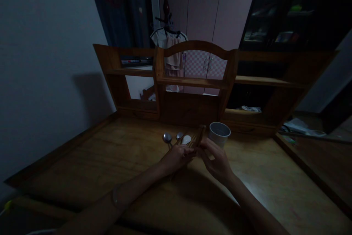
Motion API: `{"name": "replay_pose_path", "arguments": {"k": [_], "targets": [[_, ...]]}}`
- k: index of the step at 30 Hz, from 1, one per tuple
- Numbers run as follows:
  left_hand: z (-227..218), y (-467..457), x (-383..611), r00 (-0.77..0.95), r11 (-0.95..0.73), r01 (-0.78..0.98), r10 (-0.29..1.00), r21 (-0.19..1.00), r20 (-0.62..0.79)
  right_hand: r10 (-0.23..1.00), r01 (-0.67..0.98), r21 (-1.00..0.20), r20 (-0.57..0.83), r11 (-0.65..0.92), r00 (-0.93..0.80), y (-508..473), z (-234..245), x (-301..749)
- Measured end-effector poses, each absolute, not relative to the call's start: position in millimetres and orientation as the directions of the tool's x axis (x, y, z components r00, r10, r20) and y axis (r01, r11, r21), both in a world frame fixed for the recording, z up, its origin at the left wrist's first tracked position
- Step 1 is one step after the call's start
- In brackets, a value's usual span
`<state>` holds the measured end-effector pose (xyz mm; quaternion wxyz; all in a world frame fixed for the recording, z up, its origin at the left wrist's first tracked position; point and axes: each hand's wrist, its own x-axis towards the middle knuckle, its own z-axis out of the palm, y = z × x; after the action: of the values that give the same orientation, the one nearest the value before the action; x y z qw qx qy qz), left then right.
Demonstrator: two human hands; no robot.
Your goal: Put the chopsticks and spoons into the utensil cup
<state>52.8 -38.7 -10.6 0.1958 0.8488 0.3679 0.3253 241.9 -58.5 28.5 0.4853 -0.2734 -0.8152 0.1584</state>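
Note:
Both my hands meet over the middle of a wooden desk (96, 161) in dim light. My left hand (176, 158) is closed round a bundle of wooden chopsticks (198, 135) that point away from me. My right hand (217, 160) pinches the same bundle from the right side. Just beyond my left hand lie two metal spoons (167, 138) and a white spoon (186, 139), bowls toward the shelf. A white cup (218, 133) stands upright right of the chopsticks, close to my right fingers.
A wooden hutch with shelves (198, 81) rises at the desk's back edge. A grey wall (41, 62) is on the left. Behind the hutch are a pink wardrobe (214, 11) and clothes on a stand (169, 40). Papers (299, 125) lie right.

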Motion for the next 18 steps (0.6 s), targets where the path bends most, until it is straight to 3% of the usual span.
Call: {"name": "replay_pose_path", "arguments": {"k": [9,18], "targets": [[-0.7,-41.3,50.4,0.494,-0.727,0.512,0.684,0.457,0.536,0.471,0.222,-0.415,0.782,0.882,-0.408,-64.2,28.3,236.8],[0.6,-39.8,47.1,0.498,-0.728,0.472,0.686,0.497,0.531,0.453,0.255,-0.376,0.777,0.891,-0.437,-65.5,28.7,237.4]]}}
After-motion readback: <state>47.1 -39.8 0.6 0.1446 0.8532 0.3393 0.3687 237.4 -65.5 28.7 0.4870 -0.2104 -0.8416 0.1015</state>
